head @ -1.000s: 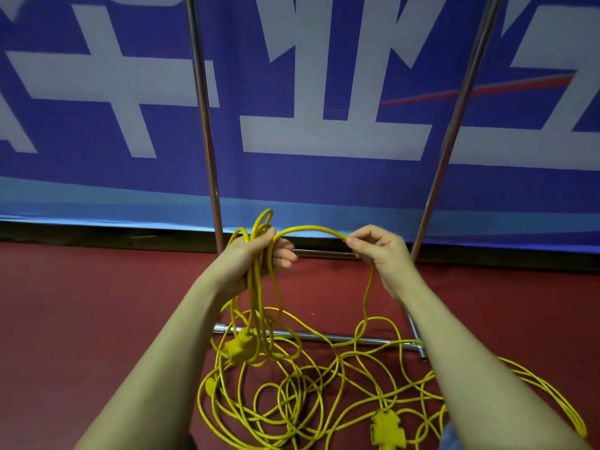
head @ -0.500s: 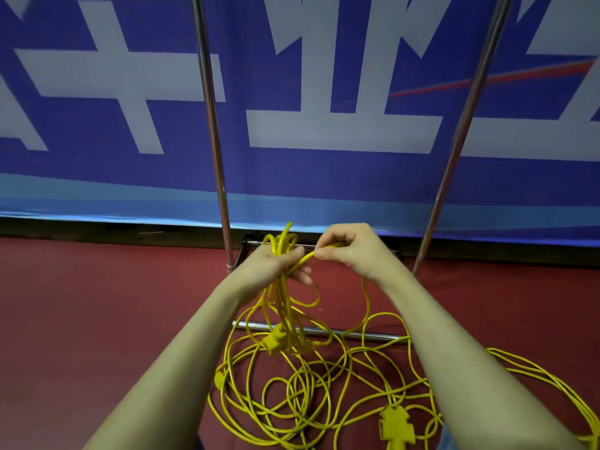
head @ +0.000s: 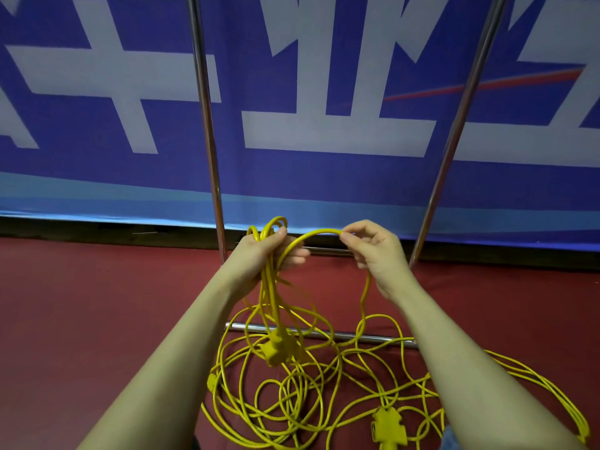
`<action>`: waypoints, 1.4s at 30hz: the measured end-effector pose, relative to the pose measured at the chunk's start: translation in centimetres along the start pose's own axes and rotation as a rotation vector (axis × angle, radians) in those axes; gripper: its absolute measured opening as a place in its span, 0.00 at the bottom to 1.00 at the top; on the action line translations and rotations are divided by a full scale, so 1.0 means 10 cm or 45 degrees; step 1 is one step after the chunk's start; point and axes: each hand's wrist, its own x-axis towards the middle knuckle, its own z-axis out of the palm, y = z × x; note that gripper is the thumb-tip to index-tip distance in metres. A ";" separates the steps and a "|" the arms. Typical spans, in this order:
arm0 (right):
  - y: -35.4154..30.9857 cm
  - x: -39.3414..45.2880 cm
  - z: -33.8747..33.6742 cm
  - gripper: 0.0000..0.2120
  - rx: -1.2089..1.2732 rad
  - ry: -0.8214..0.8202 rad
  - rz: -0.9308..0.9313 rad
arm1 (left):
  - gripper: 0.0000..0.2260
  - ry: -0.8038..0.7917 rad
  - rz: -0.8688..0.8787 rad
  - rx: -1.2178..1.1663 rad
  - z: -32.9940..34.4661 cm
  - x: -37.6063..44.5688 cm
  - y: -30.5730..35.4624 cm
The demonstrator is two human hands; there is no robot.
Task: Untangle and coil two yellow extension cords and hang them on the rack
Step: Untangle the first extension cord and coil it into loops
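Head-camera view looks down past two bare forearms at a yellow extension cord tangle (head: pixel 302 394) spread over a dark red floor (head: pixel 81 319). The left hand (head: pixel 263 251) is curled round a bundle of several gathered loops (head: pixel 271 228), whose tops stick up above the fist while the strands hang down from it toward the floor. A yellow multi-outlet socket block (head: pixel 279 347) dangles at the bottom of those hanging strands, just in front of the rack's lower bar (head: pixel 324 334). From the left fist one strand arches (head: pixel 311 235) across to the right hand (head: pixel 373 251), which pinches it between thumb and fingertips; from there the cord drops down past the right wrist into the loose pile. A second yellow socket block (head: pixel 388 425) lies on the floor near the bottom edge, beside the right forearm, and more loops trail away to the lower right (head: pixel 552 394). Which strands belong to which of the two cords cannot be told. The rack's two shiny metal uprights (head: pixel 207 125) (head: pixel 461 118) rise behind the hands, the right one leaning outward in this wide view, and nothing hangs on the parts of them that show. Behind stands a blue banner (head: pixel 97 177) with large white characters.
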 end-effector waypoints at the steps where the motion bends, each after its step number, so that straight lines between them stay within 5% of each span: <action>1: 0.01 0.01 -0.02 0.09 -0.084 0.059 -0.035 | 0.14 -0.009 -0.012 -0.063 -0.02 0.00 -0.01; 7: 0.07 0.03 -0.05 0.08 -0.932 0.246 0.070 | 0.13 0.037 0.094 -0.064 -0.16 0.01 -0.03; 14: 0.02 -0.02 0.03 0.12 -1.679 -0.152 0.088 | 0.13 0.186 0.243 -0.021 -0.25 0.05 -0.03; 23: 0.00 0.04 0.01 0.22 -1.266 -0.551 0.146 | 0.15 0.346 0.125 -0.052 -0.11 0.10 -0.13; 26: -0.02 0.05 -0.01 0.23 -1.391 -0.547 0.127 | 0.17 0.440 0.179 -0.102 -0.10 0.12 -0.14; 29: -0.01 0.02 -0.04 0.18 -1.476 -0.404 0.060 | 0.16 0.492 0.218 -0.138 -0.13 0.12 -0.11; 34: 0.16 0.03 -0.06 0.06 -0.913 -0.083 -0.033 | 0.16 0.462 0.256 -0.133 -0.14 0.13 -0.13; 38: 0.20 0.07 -0.03 0.08 -0.560 0.355 -0.122 | 0.16 0.410 0.251 -0.152 -0.14 0.14 -0.12; 42: 0.17 0.10 0.02 0.10 -0.422 0.459 -0.055 | 0.16 0.388 0.225 -0.161 -0.15 0.14 -0.12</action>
